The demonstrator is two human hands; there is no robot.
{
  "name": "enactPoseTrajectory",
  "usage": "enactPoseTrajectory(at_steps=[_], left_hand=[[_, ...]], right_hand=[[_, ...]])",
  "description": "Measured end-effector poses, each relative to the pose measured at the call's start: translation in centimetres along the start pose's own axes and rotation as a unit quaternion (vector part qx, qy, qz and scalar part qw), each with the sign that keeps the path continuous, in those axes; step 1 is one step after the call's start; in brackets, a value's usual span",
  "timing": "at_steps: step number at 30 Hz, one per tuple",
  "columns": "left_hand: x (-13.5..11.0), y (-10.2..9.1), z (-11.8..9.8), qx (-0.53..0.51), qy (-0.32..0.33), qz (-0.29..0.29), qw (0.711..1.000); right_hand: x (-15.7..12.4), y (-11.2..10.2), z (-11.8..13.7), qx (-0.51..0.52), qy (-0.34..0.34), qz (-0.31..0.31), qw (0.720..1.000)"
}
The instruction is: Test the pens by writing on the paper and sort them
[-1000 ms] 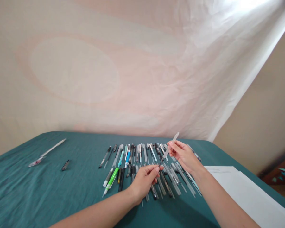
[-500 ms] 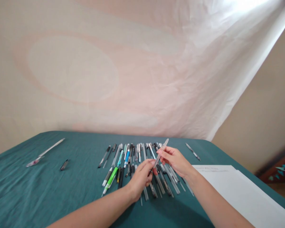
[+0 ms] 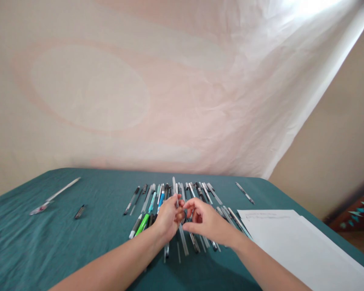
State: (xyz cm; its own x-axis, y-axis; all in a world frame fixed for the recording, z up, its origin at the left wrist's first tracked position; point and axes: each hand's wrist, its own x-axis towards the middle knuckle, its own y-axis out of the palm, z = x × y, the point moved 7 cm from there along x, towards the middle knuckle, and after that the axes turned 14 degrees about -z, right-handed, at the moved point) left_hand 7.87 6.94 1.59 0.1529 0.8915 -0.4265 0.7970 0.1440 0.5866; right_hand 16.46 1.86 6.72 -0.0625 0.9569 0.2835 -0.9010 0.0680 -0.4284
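Note:
My left hand (image 3: 167,218) and my right hand (image 3: 206,221) meet over a row of several pens (image 3: 200,192) laid side by side on the teal tablecloth (image 3: 79,250). Between them a clear pen (image 3: 174,189) stands almost upright, its end pointing away from me. The fingers of my left hand are closed round its lower part. My right hand's thumb and forefinger are pinched right next to them, at the same pen as far as I can see. A green pen (image 3: 142,224) and a blue pen (image 3: 161,201) lie just left of my left hand.
White sheets of paper (image 3: 294,242) lie at the right of the table. A single pen (image 3: 245,192) lies apart behind them. Far left lie a long pale pen (image 3: 56,195) and a short dark piece (image 3: 79,211). A wrinkled pale cloth (image 3: 170,101) hangs behind the table.
Both hands have moved left and drawn together. The clear pen, slanted to the right before, now stands nearly upright between them.

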Motion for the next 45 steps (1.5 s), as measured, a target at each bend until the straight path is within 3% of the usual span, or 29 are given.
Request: enactPoseTrajectory(at_steps=[2, 6, 12, 17, 22, 27, 39, 42, 45], left_hand=[[0.0, 0.0, 0.0, -0.015, -0.006, -0.004, 1.0], [-0.5, 0.2, 0.8, -0.019, -0.042, 0.005, 0.999], [-1.3, 0.8, 1.8, -0.081, -0.098, 0.026, 0.992], [-2.0, 1.4, 1.7, -0.13, -0.117, 0.046, 0.984], [-1.8, 1.0, 1.7, -0.117, -0.106, 0.023, 0.987], [-1.6, 1.0, 2.0, -0.088, -0.09, 0.065, 0.99], [-2.3, 1.0, 2.9, -0.055, -0.096, 0.091, 0.99], [-2.0, 0.7, 3.1, -0.054, -0.098, 0.071, 0.991], [-1.6, 0.3, 3.0, -0.053, -0.088, 0.045, 0.994]], right_hand=[[-0.5, 0.7, 1.1, -0.044, -0.041, 0.013, 0.998], [-0.7, 0.9, 2.4, -0.1, -0.12, -0.022, 0.988], [-0.2, 0.0, 1.9, -0.139, -0.153, -0.069, 0.976], [0.2, -1.5, 1.3, -0.173, -0.136, -0.127, 0.967], [0.4, -2.4, 1.4, -0.203, -0.135, -0.16, 0.957], [0.7, -3.4, 1.3, -0.248, -0.144, -0.182, 0.941], [1.5, -5.7, 1.0, -0.264, -0.137, -0.151, 0.943], [2.3, -7.9, -0.5, -0.279, -0.112, -0.152, 0.941], [3.8, -10.8, -4.2, -0.328, -0.051, -0.15, 0.931]])
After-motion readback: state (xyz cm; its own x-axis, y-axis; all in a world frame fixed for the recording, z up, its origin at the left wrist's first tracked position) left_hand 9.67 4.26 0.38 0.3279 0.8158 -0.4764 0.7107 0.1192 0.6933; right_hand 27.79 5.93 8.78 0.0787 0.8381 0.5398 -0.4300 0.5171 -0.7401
